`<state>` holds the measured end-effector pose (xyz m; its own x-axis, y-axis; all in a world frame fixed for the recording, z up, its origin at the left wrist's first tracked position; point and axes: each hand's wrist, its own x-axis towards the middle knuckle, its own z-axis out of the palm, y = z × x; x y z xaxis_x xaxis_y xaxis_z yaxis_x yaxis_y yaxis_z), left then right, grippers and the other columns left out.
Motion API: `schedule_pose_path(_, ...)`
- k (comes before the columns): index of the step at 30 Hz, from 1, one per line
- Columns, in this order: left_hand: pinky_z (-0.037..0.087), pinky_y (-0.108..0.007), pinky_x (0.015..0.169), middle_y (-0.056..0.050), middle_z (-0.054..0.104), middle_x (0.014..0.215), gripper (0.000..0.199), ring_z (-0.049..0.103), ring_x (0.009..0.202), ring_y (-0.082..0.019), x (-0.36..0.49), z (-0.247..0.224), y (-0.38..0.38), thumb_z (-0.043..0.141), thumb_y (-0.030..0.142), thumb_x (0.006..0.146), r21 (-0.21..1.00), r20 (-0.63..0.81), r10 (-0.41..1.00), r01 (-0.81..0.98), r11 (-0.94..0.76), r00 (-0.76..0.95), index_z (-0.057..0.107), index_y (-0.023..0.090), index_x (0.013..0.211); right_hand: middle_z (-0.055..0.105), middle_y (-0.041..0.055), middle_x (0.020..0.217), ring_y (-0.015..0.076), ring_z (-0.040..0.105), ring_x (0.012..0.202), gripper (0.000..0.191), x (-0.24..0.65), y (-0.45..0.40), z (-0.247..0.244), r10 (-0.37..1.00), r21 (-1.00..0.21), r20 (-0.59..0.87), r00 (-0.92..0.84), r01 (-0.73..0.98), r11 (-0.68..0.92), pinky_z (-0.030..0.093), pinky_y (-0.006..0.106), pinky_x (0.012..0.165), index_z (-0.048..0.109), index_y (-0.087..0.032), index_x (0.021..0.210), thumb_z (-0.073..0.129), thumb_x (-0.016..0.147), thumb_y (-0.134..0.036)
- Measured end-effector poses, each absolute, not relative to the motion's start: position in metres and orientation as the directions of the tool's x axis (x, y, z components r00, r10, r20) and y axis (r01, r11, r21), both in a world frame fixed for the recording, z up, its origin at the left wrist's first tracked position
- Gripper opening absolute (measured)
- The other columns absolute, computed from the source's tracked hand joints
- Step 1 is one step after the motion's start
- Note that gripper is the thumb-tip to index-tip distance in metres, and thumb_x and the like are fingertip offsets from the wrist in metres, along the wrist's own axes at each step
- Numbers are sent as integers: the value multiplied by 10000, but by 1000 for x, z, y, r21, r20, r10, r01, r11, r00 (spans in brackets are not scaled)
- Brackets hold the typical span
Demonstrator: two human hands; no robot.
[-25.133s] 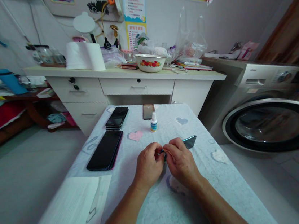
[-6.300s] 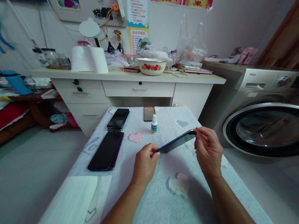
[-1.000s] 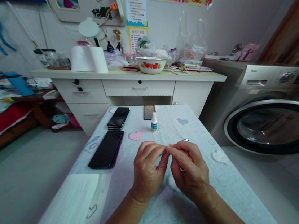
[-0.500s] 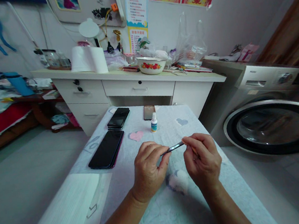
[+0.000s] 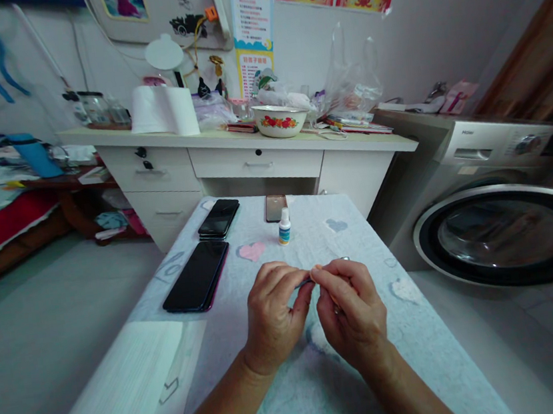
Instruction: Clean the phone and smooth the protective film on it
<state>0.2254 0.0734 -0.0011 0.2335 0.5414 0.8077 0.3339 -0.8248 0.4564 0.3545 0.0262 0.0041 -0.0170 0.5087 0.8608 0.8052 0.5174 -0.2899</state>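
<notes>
My left hand [image 5: 275, 311] is closed in a pinch on a thin, dark, flat thing [image 5: 304, 282], seen edge-on and mostly covered by fingers. My right hand [image 5: 352, 305] touches the left fingertips over this thing. Its fingers are curled together, and a hint of orange shows between them; what they hold is hidden. A shiny bit shows just beyond the right knuckles. Past the hands, a small white dropper bottle [image 5: 284, 227] with a blue and yellow label stands upright. Black smartphones lie at the left, a large one [image 5: 197, 276] and a smaller one [image 5: 219, 219] behind it.
A brownish phone-like slab [image 5: 276, 208] lies at the far end of the cloth-covered table [image 5: 302, 214]. Behind stands a white desk [image 5: 250, 153] bearing a floral enamel bowl [image 5: 280, 122] and paper rolls [image 5: 164, 110]. To the right is a washing machine [image 5: 484, 171].
My right hand has moved left along the thin dark thing until it meets my left fingertips, covering most of it. My left hand stays almost where it was.
</notes>
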Motion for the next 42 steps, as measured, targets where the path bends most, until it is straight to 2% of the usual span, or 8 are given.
schedule_pose_path(11,476,-316,773,-22,658,816,131,553,832,-163,226,-1,74,633,114,795,441,813,534,353,-825,232,623,178,909,523,56,959,116,558,706,363,368,27,10,480,-325,874,74,823,466,493,239,566,620,-211,1057,520,768,-14)
schedule_pose_path(19,480,-319,786,-25,657,820,124,564,843,-166,225,-2,75,636,122,791,462,804,554,359,-811,216,625,179,900,531,49,938,146,572,794,284,379,33,14,482,-423,855,193,797,431,500,287,666,631,-209,1000,531,785,-53)
schedule_pose_path(24,485,-326,776,-34,650,821,97,570,839,-170,224,-1,76,617,144,807,468,804,561,370,-803,200,623,183,896,550,44,902,162,573,852,154,379,34,15,575,-651,732,365,623,433,504,321,735,646,-198,905,528,832,-134)
schedule_pose_path(27,486,-328,778,-35,647,816,87,573,830,-169,224,-1,76,611,148,810,468,805,563,384,-796,188,623,184,889,553,44,920,123,567,710,125,378,35,12,675,-800,589,445,440,408,501,266,602,633,-186,929,534,856,-210)
schedule_pose_path(30,486,-329,784,-31,650,812,85,578,827,-167,223,-1,78,617,158,807,470,807,566,397,-789,170,631,185,887,549,11,829,63,479,511,156,377,36,6,758,-901,435,486,242,361,403,192,423,611,-185,969,546,863,-279)
schedule_pose_path(35,485,-327,796,-28,654,812,66,584,825,-164,222,0,79,621,165,804,482,803,578,414,-773,144,634,180,867,497,-44,647,66,449,462,222,374,42,-3,821,-954,280,498,49,296,337,161,358,593,-187,990,571,847,-354)
schedule_pose_path(40,484,-316,778,-21,647,800,49,584,811,-162,221,1,80,624,161,798,481,809,574,419,-770,126,618,180,842,492,-53,600,67,444,446,242,372,46,-8,846,-966,236,479,18,259,348,163,363,581,-173,978,573,842,-372)
schedule_pose_path(42,481,-318,788,-18,641,813,114,579,824,-161,220,0,81,622,147,796,476,811,570,417,-774,131,610,183,903,495,-54,591,71,453,446,249,371,46,-9,848,-967,233,475,22,253,342,161,357,574,-172,979,574,839,-379)
